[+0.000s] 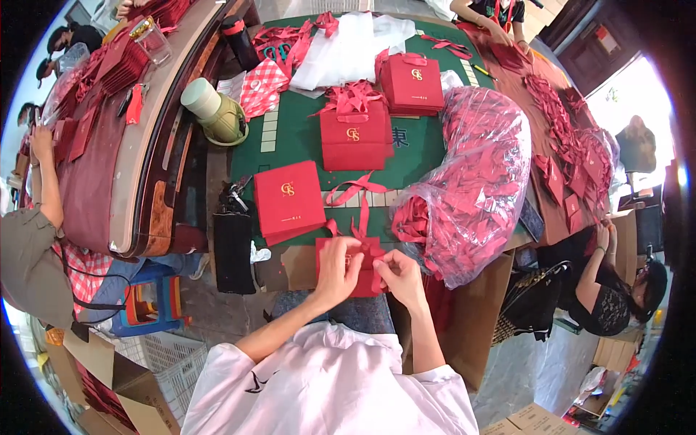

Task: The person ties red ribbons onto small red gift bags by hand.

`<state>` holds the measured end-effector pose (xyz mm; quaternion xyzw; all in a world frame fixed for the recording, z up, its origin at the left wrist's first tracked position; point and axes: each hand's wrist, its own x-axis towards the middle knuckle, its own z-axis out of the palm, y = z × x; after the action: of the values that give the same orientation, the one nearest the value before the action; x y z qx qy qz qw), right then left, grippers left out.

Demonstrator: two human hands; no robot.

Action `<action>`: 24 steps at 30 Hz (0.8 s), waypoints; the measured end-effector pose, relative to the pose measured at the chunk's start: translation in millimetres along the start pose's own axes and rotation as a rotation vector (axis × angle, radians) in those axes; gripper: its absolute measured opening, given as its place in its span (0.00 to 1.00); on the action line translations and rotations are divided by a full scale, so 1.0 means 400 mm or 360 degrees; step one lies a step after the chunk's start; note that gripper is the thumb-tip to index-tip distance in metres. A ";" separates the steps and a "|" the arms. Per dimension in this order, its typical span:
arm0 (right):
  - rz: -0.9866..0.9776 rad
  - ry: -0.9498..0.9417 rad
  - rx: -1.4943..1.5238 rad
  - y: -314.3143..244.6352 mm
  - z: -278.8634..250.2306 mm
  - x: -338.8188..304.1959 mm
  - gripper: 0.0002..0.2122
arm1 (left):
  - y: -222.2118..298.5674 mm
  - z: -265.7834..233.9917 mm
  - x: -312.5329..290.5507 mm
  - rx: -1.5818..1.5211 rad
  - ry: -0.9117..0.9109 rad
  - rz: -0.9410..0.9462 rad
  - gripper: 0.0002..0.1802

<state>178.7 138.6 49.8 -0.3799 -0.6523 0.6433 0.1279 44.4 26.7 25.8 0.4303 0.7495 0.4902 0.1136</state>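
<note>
A small red paper bag (pixel 368 288) lies flat at the table's near edge, between my hands. My left hand (pixel 335 274) is over its left side, thumb and fingers apart, touching the bag. On the right side my right hand (pixel 401 277) pinches a red ribbon at the bag's top; the fingertips partly hide it. A ribbon loop (pixel 360 217) stretches away from the bag's top. Just beyond is a loose ribbon (pixel 355 186). A stack of flat red bags (pixel 290 199) sits to the left, and a large clear plastic sack of red ribbons (pixel 475 181) to the right.
Farther back stand red bags with ribbon handles (pixel 355 138) and another bag pile (pixel 413 87). A green-lidded jug (pixel 214 112), a black bottle (pixel 239 42) and white plastic sheeting (pixel 348 51) are on the green table. A cardboard box (pixel 464 326) stands at my right. Other people work around.
</note>
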 end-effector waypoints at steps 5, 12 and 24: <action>0.0025 0.0062 0.0101 -0.019 0.034 0.014 0.07 | 0.035 0.003 -0.077 -0.1133 -0.0612 -0.0713 0.16; -0.0053 0.0300 -0.0098 -0.036 0.017 0.012 0.06 | -0.016 -0.036 -0.131 -0.1094 -0.0778 -0.0836 0.09; -0.0717 0.0232 -0.0913 -0.047 0.028 -0.032 0.18 | -0.060 -0.112 -0.080 -0.0885 -0.0871 -0.0997 0.09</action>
<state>173.9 124.0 69.8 -0.2919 -0.8625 0.3613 0.2008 24.6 -29.6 19.8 0.2508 0.6264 0.4828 0.5582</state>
